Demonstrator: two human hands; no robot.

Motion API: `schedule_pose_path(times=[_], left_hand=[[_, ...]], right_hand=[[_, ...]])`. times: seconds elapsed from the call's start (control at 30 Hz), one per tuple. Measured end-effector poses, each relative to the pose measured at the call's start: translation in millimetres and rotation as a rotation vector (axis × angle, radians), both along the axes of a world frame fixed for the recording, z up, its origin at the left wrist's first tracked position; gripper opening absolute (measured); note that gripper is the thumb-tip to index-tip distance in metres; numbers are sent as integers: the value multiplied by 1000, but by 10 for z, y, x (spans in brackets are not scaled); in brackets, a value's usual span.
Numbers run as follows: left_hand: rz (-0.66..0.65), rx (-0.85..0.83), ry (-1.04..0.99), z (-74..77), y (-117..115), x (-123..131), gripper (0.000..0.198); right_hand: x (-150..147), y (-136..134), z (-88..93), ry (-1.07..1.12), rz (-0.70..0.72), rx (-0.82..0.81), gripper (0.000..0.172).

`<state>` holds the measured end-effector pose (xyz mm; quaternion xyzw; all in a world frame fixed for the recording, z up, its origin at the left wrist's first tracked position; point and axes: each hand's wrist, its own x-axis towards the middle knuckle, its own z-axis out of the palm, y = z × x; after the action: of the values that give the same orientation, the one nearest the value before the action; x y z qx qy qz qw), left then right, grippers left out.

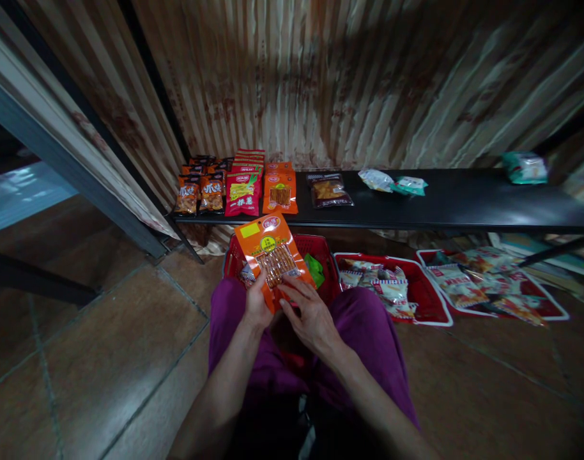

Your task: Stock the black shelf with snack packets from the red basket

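An orange snack packet (273, 252) with a clear window showing brown sticks is held tilted above my knees. My left hand (258, 303) grips its lower left edge, thumb on the front. My right hand (311, 313) lies against the lower right of the packet, its fingers stretched out over the front. Just below and behind the packet stands a red basket (328, 252) with a green packet (314, 271) in it. Similar orange packets (280, 190) stand on the black shelf (455, 201) ahead.
Pink-red packets (244, 188) and small dark orange packets (211, 191) stand at the shelf's left. Farther right lie a brown packet (329, 190), a white packet (376, 180) and teal packets (524, 167). Red baskets of snacks (429, 294) sit on the floor to the right.
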<state>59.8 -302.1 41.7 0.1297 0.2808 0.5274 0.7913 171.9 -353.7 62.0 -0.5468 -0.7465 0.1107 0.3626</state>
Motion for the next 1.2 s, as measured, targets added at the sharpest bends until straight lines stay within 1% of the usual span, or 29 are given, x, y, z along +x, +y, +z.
schedule_pose_path(times=[0.2, 0.27, 0.33, 0.43, 0.53, 0.6, 0.67, 0.8, 0.87, 0.97, 1.07, 1.13, 1.2], left_hand=[[-12, 14, 16, 16, 2, -19, 36], [16, 28, 21, 41, -11, -6, 37], [24, 49, 32, 75, -38, 27, 40], [11, 95, 77, 114, -86, 101, 48], [-16, 129, 115, 99, -108, 172, 55], [-24, 123, 132, 56, -109, 215, 56], [10, 120, 178, -3, -114, 257, 51], [26, 103, 331, -95, -164, 334, 39], [20, 109, 393, -97, -189, 360, 35], [24, 140, 484, -60, -182, 376, 31], [51, 167, 594, -54, -111, 374, 37], [69, 189, 641, -91, -42, 366, 41], [84, 164, 620, -153, 32, 351, 44]], right_hand=[[-18, 4, 0, 13, 10, -10, 31], [-21, 4, -13, 25, 6, -37, 34], [-23, 5, -34, 57, 7, -94, 43], [-17, 12, -73, 156, 8, -190, 62], [9, 31, -122, 281, -1, -236, 67], [32, 48, -159, 341, -7, -239, 65], [49, 65, -197, 383, -28, -226, 61], [76, 92, -297, 433, -125, -174, 57], [105, 107, -369, 465, -176, -164, 54], [174, 134, -489, 568, -217, -162, 49], [235, 167, -574, 703, -248, -210, 45], [254, 195, -596, 798, -279, -283, 44], [258, 234, -596, 898, -308, -345, 44]])
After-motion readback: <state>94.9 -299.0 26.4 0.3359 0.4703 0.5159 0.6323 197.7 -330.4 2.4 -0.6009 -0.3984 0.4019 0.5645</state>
